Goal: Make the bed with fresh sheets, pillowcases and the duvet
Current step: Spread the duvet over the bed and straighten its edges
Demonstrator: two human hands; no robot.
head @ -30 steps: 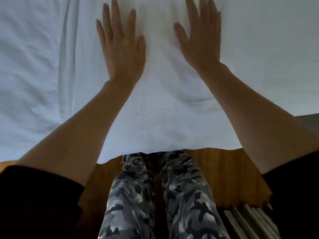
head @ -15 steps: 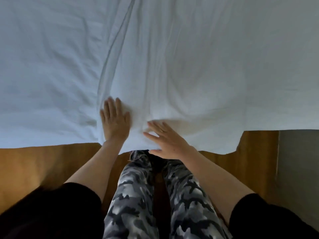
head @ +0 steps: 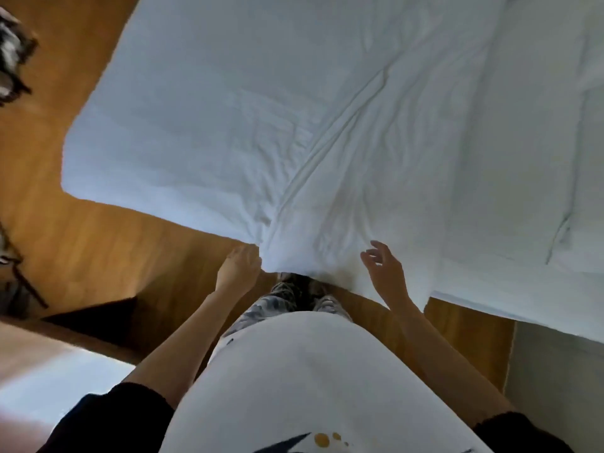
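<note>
While the left hand (head: 240,268) touches the near edge of the white sheet (head: 248,132), its fingers are bent against the cloth where it bunches into a fold; whether they actually pinch the fabric I cannot tell, since the fingertips are hidden at the hem. The right hand (head: 385,273) hovers just in front of the same hanging edge, fingers spread and loosely curved, holding nothing, its tips near the cloth but apart from it. Both forearms are bare and reach forward from black sleeves (head: 108,416) at the bottom corners of the view.

Between the hands the sheet drapes over the side of the bed (head: 539,289) and hangs down toward the floor (head: 108,243). From the bunched spot by the left hand, long creases run up and to the right across the sheet. To the left its corner lies over the bed's corner, with wooden floor showing beyond it. On the right a second white layer (head: 529,132) lies flatter, with a dark crease near its lower end.

Below the hands, camouflage-patterned trousers (head: 281,299) show just under the hanging edge, and a white shirt front (head: 300,380) with a small orange mark fills the lower middle. A dark blurred object (head: 13,53) sits at the far left on the floor.
</note>
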